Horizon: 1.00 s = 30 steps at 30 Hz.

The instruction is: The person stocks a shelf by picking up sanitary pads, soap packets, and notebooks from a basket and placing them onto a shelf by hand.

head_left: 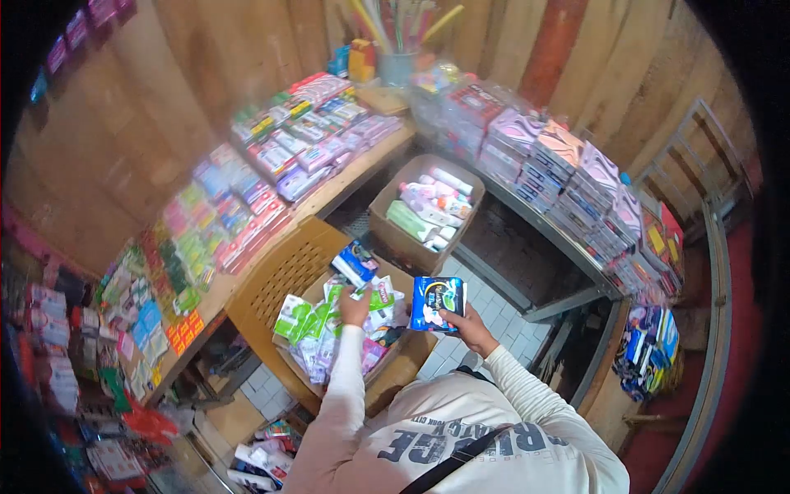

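Note:
My right hand [473, 329] grips a blue sanitary pad pack [436, 301] by its lower right side, with the printed front facing up. My left hand [355, 307] is closed at the lower edge of a second blue and white pack [355, 263], above an open carton [311, 380]. Its fingertips are partly hidden. In that carton lie green and white sachets [303, 319], with purple and pink ones among them. The carton stands on a tan plastic chair [257, 284] with a woven-pattern back.
A cardboard box [388, 224] of bottles stands ahead. Along the left wooden shelf [325, 191] lie rows of boxed and packeted goods. Stacked boxes [535, 160] line the right shelf, and a pile of dark blue packs [648, 350] sits at far right. White floor tiles [514, 329] show below.

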Motion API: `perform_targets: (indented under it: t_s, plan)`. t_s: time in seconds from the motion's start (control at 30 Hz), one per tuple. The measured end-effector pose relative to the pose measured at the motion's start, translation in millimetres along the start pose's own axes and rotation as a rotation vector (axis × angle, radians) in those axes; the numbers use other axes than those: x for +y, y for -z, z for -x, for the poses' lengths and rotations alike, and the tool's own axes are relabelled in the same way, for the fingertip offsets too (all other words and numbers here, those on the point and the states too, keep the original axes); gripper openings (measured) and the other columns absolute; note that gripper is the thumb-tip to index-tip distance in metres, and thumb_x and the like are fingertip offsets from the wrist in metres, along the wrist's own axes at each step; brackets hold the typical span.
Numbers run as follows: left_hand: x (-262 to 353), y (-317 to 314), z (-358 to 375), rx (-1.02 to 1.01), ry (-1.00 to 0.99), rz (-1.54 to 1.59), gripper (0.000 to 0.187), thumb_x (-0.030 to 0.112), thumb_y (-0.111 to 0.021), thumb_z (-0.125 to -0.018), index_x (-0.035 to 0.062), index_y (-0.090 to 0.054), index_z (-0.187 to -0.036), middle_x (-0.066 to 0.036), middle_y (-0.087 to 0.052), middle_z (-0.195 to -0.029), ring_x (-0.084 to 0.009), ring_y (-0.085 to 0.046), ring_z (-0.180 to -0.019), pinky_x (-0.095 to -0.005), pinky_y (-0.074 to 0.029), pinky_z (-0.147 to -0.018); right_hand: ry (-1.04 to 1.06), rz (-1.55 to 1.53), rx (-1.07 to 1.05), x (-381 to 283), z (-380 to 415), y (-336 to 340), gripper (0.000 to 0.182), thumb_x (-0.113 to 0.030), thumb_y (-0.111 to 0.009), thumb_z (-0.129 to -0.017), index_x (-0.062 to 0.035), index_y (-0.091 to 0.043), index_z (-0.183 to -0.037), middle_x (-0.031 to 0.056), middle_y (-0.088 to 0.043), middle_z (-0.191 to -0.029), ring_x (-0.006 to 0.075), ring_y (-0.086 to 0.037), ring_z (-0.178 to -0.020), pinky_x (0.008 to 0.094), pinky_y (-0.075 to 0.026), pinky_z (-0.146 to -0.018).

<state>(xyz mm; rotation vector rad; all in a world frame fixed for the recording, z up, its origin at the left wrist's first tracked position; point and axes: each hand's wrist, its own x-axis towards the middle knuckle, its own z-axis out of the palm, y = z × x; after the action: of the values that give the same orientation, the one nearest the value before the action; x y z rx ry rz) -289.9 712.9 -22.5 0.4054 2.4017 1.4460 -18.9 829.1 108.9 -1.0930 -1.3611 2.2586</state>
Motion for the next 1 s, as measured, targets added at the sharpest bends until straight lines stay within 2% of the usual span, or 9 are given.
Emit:
perform_targets:
  t_s: [0.07, 0.17, 0.23, 0.33, 0.5, 0.57, 0.63, 0.73, 1.0]
  plan:
    - [-26.2, -24.9, -50.3, 0.124, 0.018, -0.037, 0.080, 0.048, -0.084, -0.072, -0.0081, -0.055, -0.122, -0.025, -0.061, -0.122, -0.0376, -0.057, -0.116, -0.0408, -0.043, -0.103, 0.075, -0.055, 0.047, 1.3, 4.2, 15.8, 0.045, -0.018, -0.073, -0.089, -0.0025, -0.052, -0.126, 0.0042, -0.066, -0.109, 0.0125, -0.064, -0.094, 0.0302, -0.055, -0.085]
    - [-64.0, -55.9, -117.8, 0.076, -0.084, 0.323, 0.095, 0.038, -0.091, -0.063, -0.0063, -0.045, -0.134, -0.025, -0.056, -0.132, -0.0361, -0.055, -0.122, -0.0420, -0.041, -0.106, 0.151, -0.101, 0.150, -8.9, 19.7, 28.9, 0.044, -0.017, -0.074, -0.088, -0.0022, -0.052, -0.123, 0.0020, -0.065, -0.104, 0.0087, -0.060, -0.087, 0.0263, -0.052, -0.079]
    - [-35.2, -55.1, -109.6, 0.190, 0.068, 0.087, 0.109, 0.049, -0.092, -0.057, -0.0090, -0.043, -0.135, -0.028, -0.054, -0.133, -0.0398, -0.053, -0.124, -0.0449, -0.041, -0.108, 0.181, -0.122, 0.246, -17.4, 33.3, 35.3, 0.041, -0.017, -0.074, -0.088, -0.0028, -0.052, -0.119, 0.0005, -0.062, -0.099, 0.0063, -0.055, -0.079, 0.0233, -0.047, -0.070]
    - [-42.0, -60.0, -123.7, 0.191, 0.300, -0.215, 0.117, 0.054, -0.092, -0.053, -0.0113, -0.042, -0.136, -0.029, -0.053, -0.134, -0.0408, -0.052, -0.125, -0.0455, -0.041, -0.109, 0.205, -0.077, 0.297, -2.9, 36.4, 69.8, 0.048, -0.019, -0.075, -0.088, -0.0042, -0.051, -0.127, 0.0042, -0.067, -0.109, 0.0111, -0.065, -0.093, 0.0263, -0.054, -0.080]
    - [-18.9, -37.9, -112.5, 0.179, 0.363, -0.154, 0.094, 0.046, -0.090, -0.058, -0.0067, -0.056, -0.127, -0.025, -0.062, -0.126, -0.0375, -0.061, -0.114, -0.0439, -0.048, -0.100, 0.338, -0.236, 0.446, -16.8, 64.7, 81.8, 0.044, -0.018, -0.076, -0.087, -0.0058, -0.053, -0.122, 0.0005, -0.065, -0.101, 0.0063, -0.057, -0.079, 0.0226, -0.050, -0.069]
    - [-49.5, -45.4, -127.9, 0.279, 0.290, 0.004, 0.080, 0.042, -0.089, -0.061, -0.0068, -0.062, -0.119, -0.024, -0.067, -0.118, -0.0373, -0.065, -0.106, -0.0442, -0.052, -0.093, 0.321, -0.236, 0.465, -10.7, 70.3, 99.8, 0.045, -0.016, -0.073, -0.089, -0.0025, -0.050, -0.126, 0.0050, -0.064, -0.109, 0.0111, -0.060, -0.092, 0.0267, -0.051, -0.081]
    - [-7.9, -24.7, -90.2, 0.243, 0.271, 0.194, 0.071, 0.038, -0.086, -0.068, -0.0080, -0.063, -0.117, -0.021, -0.069, -0.113, -0.0332, -0.068, -0.096, -0.0427, -0.054, -0.086, 0.310, -0.248, 0.503, -11.9, 78.4, 113.0, 0.046, -0.014, -0.072, -0.090, -0.0011, -0.048, -0.128, 0.0081, -0.063, -0.116, 0.0145, -0.062, -0.100, 0.0302, -0.052, -0.089]
    - [27.8, -6.0, -39.5, -0.231, 0.351, 0.858, 0.054, 0.030, -0.076, -0.081, -0.0024, -0.061, -0.121, -0.013, -0.068, -0.112, -0.0257, -0.069, -0.092, -0.0394, -0.057, -0.077, 0.412, -0.344, 0.556, -21.6, 88.1, 124.4, 0.044, -0.014, -0.076, -0.087, -0.0045, -0.053, -0.123, 0.0038, -0.067, -0.105, 0.0089, -0.062, -0.087, 0.0241, -0.052, -0.073]
    - [148.2, -77.8, 120.0, -0.998, 0.441, 1.135, 0.049, 0.036, -0.062, -0.089, 0.0076, -0.055, -0.128, -0.011, -0.065, -0.120, -0.0279, -0.064, -0.108, -0.0439, -0.052, -0.094, 0.459, -0.246, 0.617, -44.7, 120.8, 179.9, 0.050, -0.018, -0.079, -0.084, -0.0017, -0.050, -0.122, 0.0049, -0.066, -0.102, 0.0091, -0.061, -0.086, 0.0237, -0.051, -0.072]
